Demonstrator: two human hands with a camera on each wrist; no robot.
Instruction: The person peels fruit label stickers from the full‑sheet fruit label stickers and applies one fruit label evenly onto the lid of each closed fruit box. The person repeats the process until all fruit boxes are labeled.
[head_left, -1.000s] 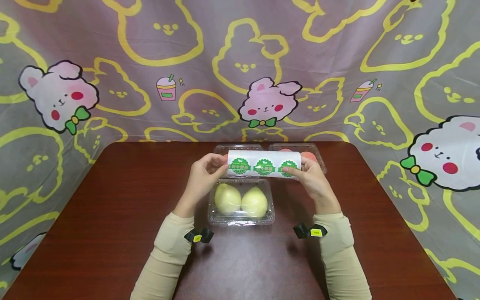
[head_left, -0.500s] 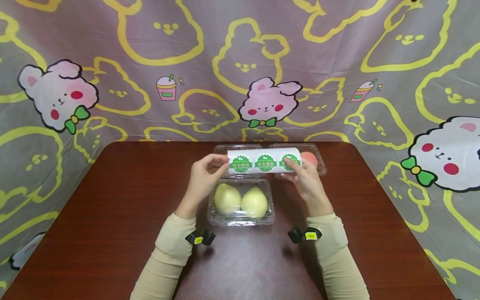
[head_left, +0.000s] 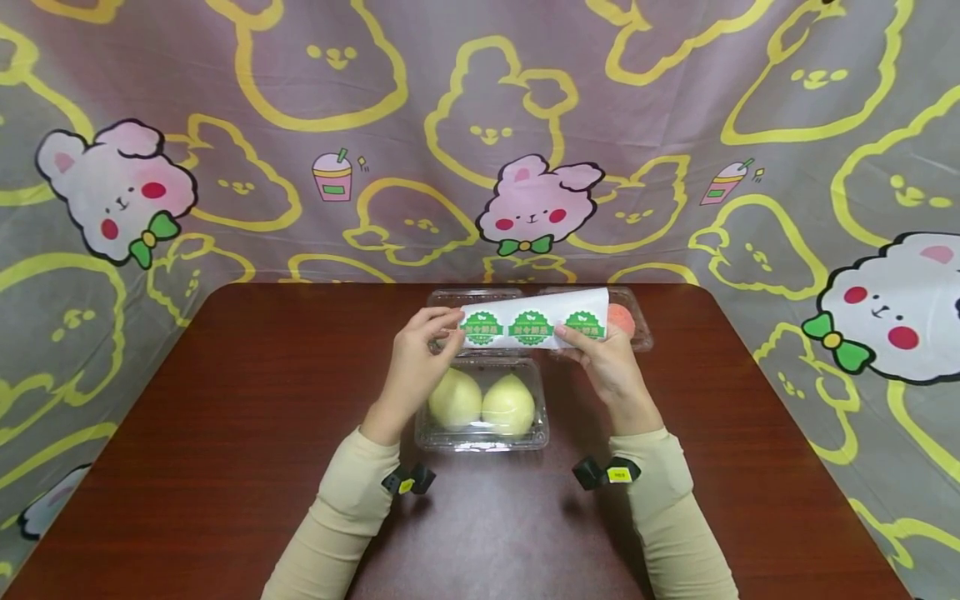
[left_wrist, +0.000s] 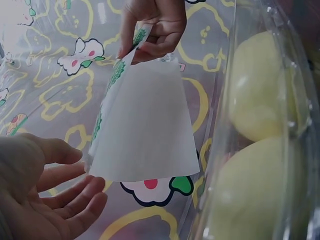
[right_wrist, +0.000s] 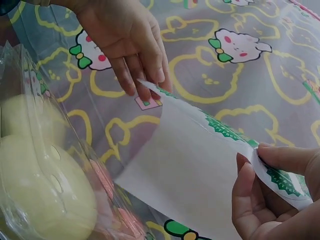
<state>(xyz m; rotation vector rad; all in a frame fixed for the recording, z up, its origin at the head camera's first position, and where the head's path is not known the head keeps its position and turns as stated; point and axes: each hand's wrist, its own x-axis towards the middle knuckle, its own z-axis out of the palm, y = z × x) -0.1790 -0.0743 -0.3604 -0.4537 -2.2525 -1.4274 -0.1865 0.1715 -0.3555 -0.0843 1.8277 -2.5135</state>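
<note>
A white sheet (head_left: 495,314) with a row of green round stickers (head_left: 531,329) is held up over the table in the head view. My left hand (head_left: 420,354) pinches its left end at the corner between thumb and fingertips. At the other end, my right hand (head_left: 615,371) grips it, thumb on the sticker side and fingers behind. The wrist views show the sheet folded over, its blank white back (left_wrist: 147,115) hanging below the printed strip. Just in front of the sheet, a clear plastic box (head_left: 480,445) contains two pale yellow-green fruits (head_left: 510,406).
Behind the sheet stands another clear box (head_left: 476,294), mostly hidden. To its right a further clear box (head_left: 643,333) holds reddish-orange round fruit (head_left: 621,319). A brown wooden table (head_left: 262,433) lies beneath, with a cartoon-print curtain (head_left: 420,108) around its back and sides.
The right hand has shifted left along the sheet, its thumb now further in. The sheet's upper right corner has risen and its strip looks flatter. The left hand has edged slightly right.
</note>
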